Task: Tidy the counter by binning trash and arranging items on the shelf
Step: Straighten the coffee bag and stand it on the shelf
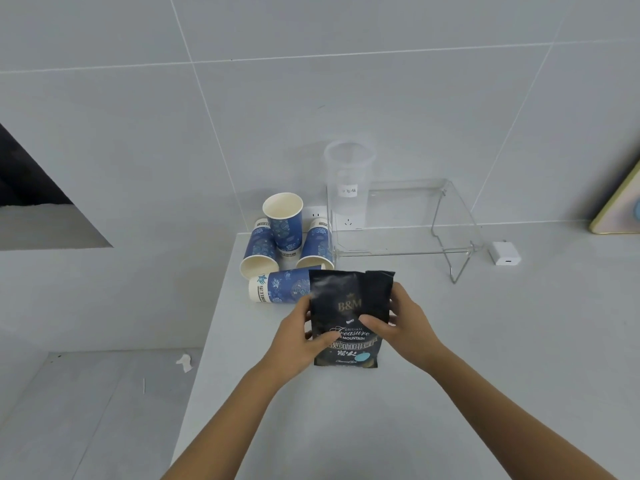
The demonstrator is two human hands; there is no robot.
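A black coffee bag (349, 306) with gold lettering stands upright on the grey counter (485, 341). My left hand (304, 337) grips its left side and my right hand (398, 323) grips its right side. Behind it, several blue patterned paper cups (282, 220) are heaped at the counter's far left corner, one upright on top and the others lying tipped. A clear shelf (408, 202) on wire legs stands against the wall. A tall clear plastic cup (348, 174) stands on the shelf's left end.
A white charger plug (504, 257) lies on the counter right of the shelf. A framed board (620, 202) leans at the far right. The counter's left edge drops to the floor, where a scrap of white paper (184, 362) lies.
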